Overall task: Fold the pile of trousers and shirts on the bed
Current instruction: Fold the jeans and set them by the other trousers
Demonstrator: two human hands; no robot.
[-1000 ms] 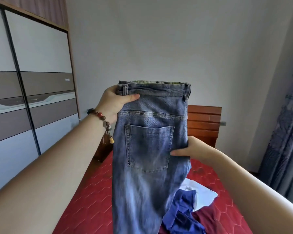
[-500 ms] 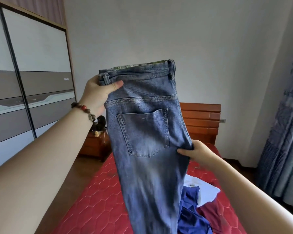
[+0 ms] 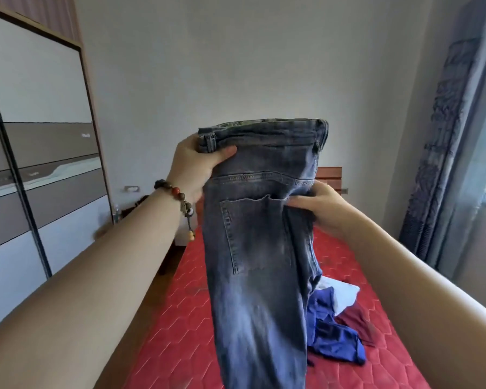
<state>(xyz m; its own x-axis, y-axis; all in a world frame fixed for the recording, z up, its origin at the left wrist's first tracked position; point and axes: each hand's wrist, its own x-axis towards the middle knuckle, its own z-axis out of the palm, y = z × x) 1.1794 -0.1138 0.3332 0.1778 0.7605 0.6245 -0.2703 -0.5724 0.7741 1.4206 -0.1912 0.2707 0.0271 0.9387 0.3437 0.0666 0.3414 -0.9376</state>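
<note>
From the head camera, the left hand (image 3: 192, 167) is gripping the waistband corner of the jeans (image 3: 260, 248), thumb over the denim, holding them up above the bed (image 3: 180, 318). The right hand (image 3: 324, 207) is pinching the fabric by the back pocket, fingers curled into a fold. The legs are hanging down, covering part of a blue shirt (image 3: 333, 336), a white garment (image 3: 345, 294) and a maroon one (image 3: 358, 322) lying on the red mattress.

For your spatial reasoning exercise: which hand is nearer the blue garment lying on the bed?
Right. The right hand pinches the jeans by the back pocket, above the blue garment; the left hand grips the waistband corner, higher and further left.
</note>
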